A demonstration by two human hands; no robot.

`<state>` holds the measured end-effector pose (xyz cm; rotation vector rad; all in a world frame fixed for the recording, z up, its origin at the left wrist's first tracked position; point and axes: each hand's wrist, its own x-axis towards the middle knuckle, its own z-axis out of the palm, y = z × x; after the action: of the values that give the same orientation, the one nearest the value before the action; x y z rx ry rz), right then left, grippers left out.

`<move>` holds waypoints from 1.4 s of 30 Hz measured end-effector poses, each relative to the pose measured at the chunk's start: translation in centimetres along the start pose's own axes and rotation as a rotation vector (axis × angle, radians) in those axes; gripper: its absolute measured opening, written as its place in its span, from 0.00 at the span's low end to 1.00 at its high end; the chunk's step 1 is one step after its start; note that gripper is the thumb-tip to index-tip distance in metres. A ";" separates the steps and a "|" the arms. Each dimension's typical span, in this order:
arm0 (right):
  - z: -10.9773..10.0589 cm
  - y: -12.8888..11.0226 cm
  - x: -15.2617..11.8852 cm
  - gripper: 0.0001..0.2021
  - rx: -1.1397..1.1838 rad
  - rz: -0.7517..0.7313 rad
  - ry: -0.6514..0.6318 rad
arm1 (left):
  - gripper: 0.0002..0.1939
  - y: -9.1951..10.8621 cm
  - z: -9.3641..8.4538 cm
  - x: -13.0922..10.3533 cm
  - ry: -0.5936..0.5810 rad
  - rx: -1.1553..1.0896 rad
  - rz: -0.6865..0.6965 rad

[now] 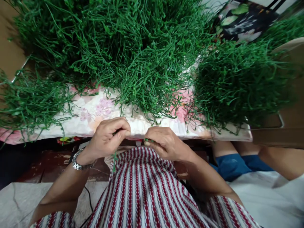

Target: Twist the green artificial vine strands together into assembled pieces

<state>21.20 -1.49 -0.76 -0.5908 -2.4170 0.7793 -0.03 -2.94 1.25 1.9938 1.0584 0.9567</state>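
My left hand (111, 136), with a metal watch (79, 160) on the wrist, is closed in a pinch at the table's front edge. A thin green strand (114, 161) hangs below its fingers. A short gap to the right, my right hand (163, 142) is closed too, with bits of green stem (149, 140) showing between thumb and fingers. Both hands are over my lap, in front of the floral tablecloth (104, 107). Beyond them lies a large heap of thin green plastic-looking stems (142, 69), whose near ends reach toward the table edge.
Smaller green heaps lie at left (33, 101) and right (232, 85). A cardboard box (289, 120) stands at the right edge, another (10, 41) at upper left. A dark floral bag (244, 20) is at the back right. A person's legs in blue shorts (232, 166) are at right.
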 end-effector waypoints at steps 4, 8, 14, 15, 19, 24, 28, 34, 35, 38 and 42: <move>0.2 0.0 0.3 0.14 0.065 0.092 0.168 | 0.06 -0.2 1.0 0.5 0.092 -0.225 -0.118; 1.8 -0.7 0.6 0.11 0.261 0.239 0.293 | 0.05 -0.5 2.8 0.6 0.204 -0.340 -0.145; 3.9 -1.0 0.6 0.12 0.374 0.363 0.374 | 0.02 -1.2 4.2 0.5 0.347 -0.342 -0.120; 4.0 -1.0 0.7 0.13 0.383 0.348 0.377 | 0.02 -1.2 4.3 0.5 0.372 -0.328 -0.117; 4.2 -0.5 0.7 0.09 0.360 0.363 0.387 | 0.01 -1.1 4.7 0.6 0.373 -0.324 -0.137; 3.6 -0.2 0.6 0.05 0.329 0.364 0.372 | 0.03 -1.1 4.4 0.3 0.278 -0.472 -0.183; 3.1 -0.3 0.4 0.05 0.279 0.327 0.341 | 0.05 -0.9 3.4 -0.2 0.131 -0.460 -0.280; 2.9 -0.2 0.0 0.06 -0.005 0.205 0.263 | 0.03 -0.2 1.6 -0.2 -0.097 -0.136 -0.263; 2.9 -0.1 -0.1 0.06 -0.056 0.173 0.250 | 0.03 -0.1 1.4 -0.1 -0.125 -0.083 -0.239; 2.9 -0.1 -0.2 0.05 -0.175 0.103 0.223 | 0.03 0.0 1.0 0.0 -0.180 0.006 -0.170; 2.9 0.0 -0.4 0.05 -0.183 0.085 0.126 | 0.07 -0.2 1.0 0.0 -0.260 0.066 -0.088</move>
<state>19.77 -2.87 -2.86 -0.7944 -2.3745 0.5402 0.69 -3.06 0.61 2.0404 1.0326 0.6036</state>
